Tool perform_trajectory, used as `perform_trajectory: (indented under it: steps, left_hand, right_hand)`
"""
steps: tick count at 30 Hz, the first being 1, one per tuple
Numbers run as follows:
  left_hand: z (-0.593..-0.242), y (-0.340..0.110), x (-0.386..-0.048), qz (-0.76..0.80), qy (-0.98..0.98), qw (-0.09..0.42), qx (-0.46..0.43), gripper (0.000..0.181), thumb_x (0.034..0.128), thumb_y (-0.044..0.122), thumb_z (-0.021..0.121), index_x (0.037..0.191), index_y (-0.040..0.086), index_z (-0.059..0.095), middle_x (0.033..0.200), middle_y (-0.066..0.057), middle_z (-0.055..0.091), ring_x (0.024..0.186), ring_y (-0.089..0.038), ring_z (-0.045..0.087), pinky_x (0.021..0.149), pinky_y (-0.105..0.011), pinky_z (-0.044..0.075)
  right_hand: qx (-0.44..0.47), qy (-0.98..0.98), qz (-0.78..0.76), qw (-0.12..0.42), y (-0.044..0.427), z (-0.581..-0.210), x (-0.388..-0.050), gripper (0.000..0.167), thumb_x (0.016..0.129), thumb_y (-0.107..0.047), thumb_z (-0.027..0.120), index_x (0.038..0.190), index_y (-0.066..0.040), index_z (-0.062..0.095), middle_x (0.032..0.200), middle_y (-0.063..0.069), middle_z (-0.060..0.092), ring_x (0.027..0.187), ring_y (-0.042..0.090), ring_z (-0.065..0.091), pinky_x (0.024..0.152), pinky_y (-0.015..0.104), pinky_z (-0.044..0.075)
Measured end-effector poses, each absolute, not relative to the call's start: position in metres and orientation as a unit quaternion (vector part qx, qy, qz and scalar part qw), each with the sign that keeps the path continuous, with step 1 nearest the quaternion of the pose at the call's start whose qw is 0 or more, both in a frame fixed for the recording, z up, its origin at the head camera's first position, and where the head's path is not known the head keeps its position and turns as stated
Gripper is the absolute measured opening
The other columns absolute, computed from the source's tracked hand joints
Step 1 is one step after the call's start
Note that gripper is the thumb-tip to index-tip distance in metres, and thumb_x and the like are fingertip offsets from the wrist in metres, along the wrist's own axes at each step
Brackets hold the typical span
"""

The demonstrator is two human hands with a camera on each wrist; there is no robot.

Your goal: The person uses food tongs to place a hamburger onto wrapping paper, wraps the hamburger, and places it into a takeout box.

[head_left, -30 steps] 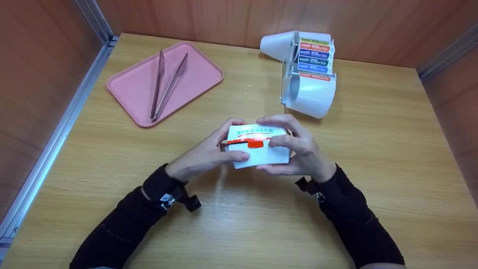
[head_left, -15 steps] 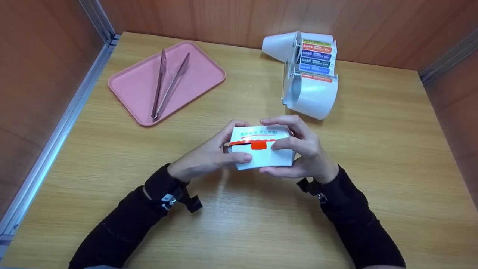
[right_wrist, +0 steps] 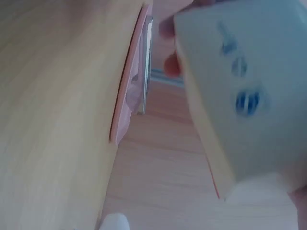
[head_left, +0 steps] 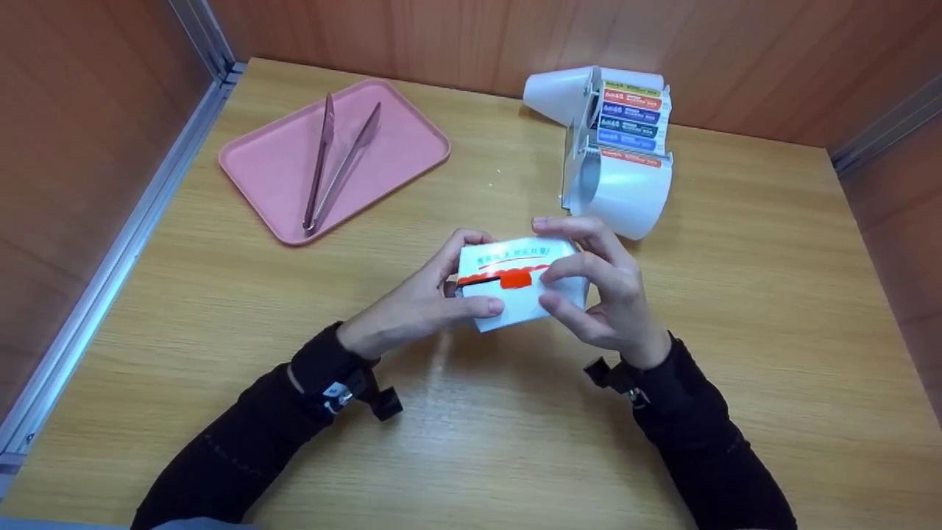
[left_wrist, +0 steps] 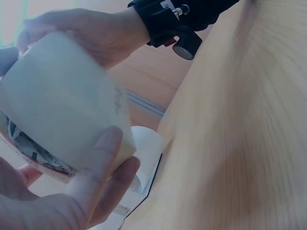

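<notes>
A white cardboard takeout box [head_left: 508, 309] with a red tab and red scalloped edge is held above the table. From its left side my left hand [head_left: 419, 302] grips it, thumb across the front face. My right hand [head_left: 607, 294] holds the right side with bent fingers; thumb and one finger touch the front beside the tab, and another finger reaches over the top edge. In the left wrist view, printed paper [left_wrist: 36, 151] shows through a gap in the box's side. Blue markings cover the box face in the right wrist view.
A pink tray [head_left: 257, 162] at the back left bears metal tongs [head_left: 320, 165]. A label dispenser [head_left: 629, 118] with white rolls and coloured labels stands at the back right. Wooden walls border the wooden table [head_left: 471, 456].
The right thumb has moved from the box's lower edge up onto its front face, and a right finger has lifted at the top. The box has tilted slightly.
</notes>
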State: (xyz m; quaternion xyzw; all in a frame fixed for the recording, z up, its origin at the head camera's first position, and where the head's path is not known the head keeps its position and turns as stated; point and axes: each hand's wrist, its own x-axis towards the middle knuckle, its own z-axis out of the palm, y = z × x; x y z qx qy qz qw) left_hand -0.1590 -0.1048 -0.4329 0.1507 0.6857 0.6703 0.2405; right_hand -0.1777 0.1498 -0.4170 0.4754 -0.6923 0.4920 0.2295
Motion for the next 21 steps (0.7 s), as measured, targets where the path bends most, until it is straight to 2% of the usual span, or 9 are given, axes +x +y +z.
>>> perform_trajectory:
  steps: [2, 5, 9, 11, 13, 16, 21]
  left_hand:
    - [-0.433, -0.103, -0.158, 0.671, 0.689, 0.23, 0.149, 0.075, 0.0922, 0.035, 0.084, 0.15, 0.029, 0.037, 0.15, -0.003, 0.05, 0.131, -0.026, 0.057, 0.11, -0.044, 0.048]
    - [-0.433, -0.1, -0.155, 0.671, 0.693, 0.216, 0.151, 0.077, 0.0922, 0.042, 0.083, 0.151, 0.027, 0.036, 0.148, -0.004, 0.053, 0.129, -0.028, 0.059, 0.105, -0.043, 0.054]
    - [-0.433, -0.097, -0.153, 0.668, 0.7, 0.201, 0.153, 0.08, 0.0907, 0.061, 0.079, 0.148, 0.026, 0.036, 0.135, -0.006, 0.065, 0.115, -0.028, 0.067, 0.093, -0.039, 0.056]
    - [-0.434, -0.095, -0.152, 0.665, 0.705, 0.192, 0.155, 0.076, 0.092, 0.063, 0.077, 0.146, 0.026, 0.037, 0.129, -0.006, 0.069, 0.108, -0.027, 0.069, 0.089, -0.037, 0.056]
    - [-0.435, -0.093, -0.151, 0.664, 0.708, 0.183, 0.155, 0.068, 0.0961, 0.057, 0.075, 0.145, 0.027, 0.038, 0.126, -0.006, 0.071, 0.104, -0.026, 0.07, 0.086, -0.036, 0.056]
    - [-0.435, -0.09, -0.149, 0.659, 0.717, 0.168, 0.152, 0.058, 0.1009, 0.048, 0.071, 0.144, 0.027, 0.039, 0.124, -0.005, 0.072, 0.104, -0.025, 0.071, 0.086, -0.036, 0.057]
    - [-0.434, -0.087, -0.145, 0.651, 0.731, 0.151, 0.137, 0.056, 0.0995, 0.054, 0.07, 0.142, 0.03, 0.042, 0.124, -0.002, 0.071, 0.105, -0.023, 0.072, 0.088, -0.038, 0.058]
  right_hand:
    - [0.457, -0.697, 0.505, 0.223, 0.148, -0.418, -0.176, 0.022, 0.097, -0.024, 0.075, 0.091, -0.005, 0.068, 0.129, 0.022, 0.067, 0.131, 0.029, 0.065, 0.114, 0.041, 0.052]
    - [0.451, -0.695, 0.513, 0.224, 0.145, -0.419, -0.175, 0.013, 0.09, -0.014, 0.075, 0.09, -0.004, 0.066, 0.125, 0.022, 0.068, 0.126, 0.03, 0.066, 0.111, 0.04, 0.053]
    - [0.46, -0.69, 0.511, 0.227, 0.143, -0.42, -0.175, 0.012, 0.082, -0.008, 0.075, 0.088, -0.004, 0.066, 0.121, 0.023, 0.068, 0.119, 0.03, 0.066, 0.105, 0.035, 0.056]
    - [0.462, -0.684, 0.514, 0.233, 0.141, -0.421, -0.175, 0.013, 0.079, -0.006, 0.075, 0.087, -0.003, 0.065, 0.119, 0.023, 0.067, 0.118, 0.03, 0.067, 0.104, 0.034, 0.057]
    - [0.459, -0.677, 0.521, 0.246, 0.14, -0.422, -0.175, 0.013, 0.079, -0.007, 0.076, 0.086, -0.003, 0.066, 0.12, 0.023, 0.067, 0.119, 0.03, 0.067, 0.105, 0.035, 0.058]
    - [0.452, -0.658, 0.531, 0.284, 0.137, -0.425, -0.175, 0.019, 0.084, -0.016, 0.08, 0.082, -0.002, 0.067, 0.12, 0.023, 0.067, 0.121, 0.029, 0.068, 0.109, 0.041, 0.057]
    - [0.454, -0.613, 0.536, 0.361, 0.131, -0.43, -0.178, 0.032, 0.09, -0.026, 0.083, 0.074, -0.003, 0.067, 0.114, 0.023, 0.069, 0.118, 0.027, 0.071, 0.115, 0.051, 0.053]
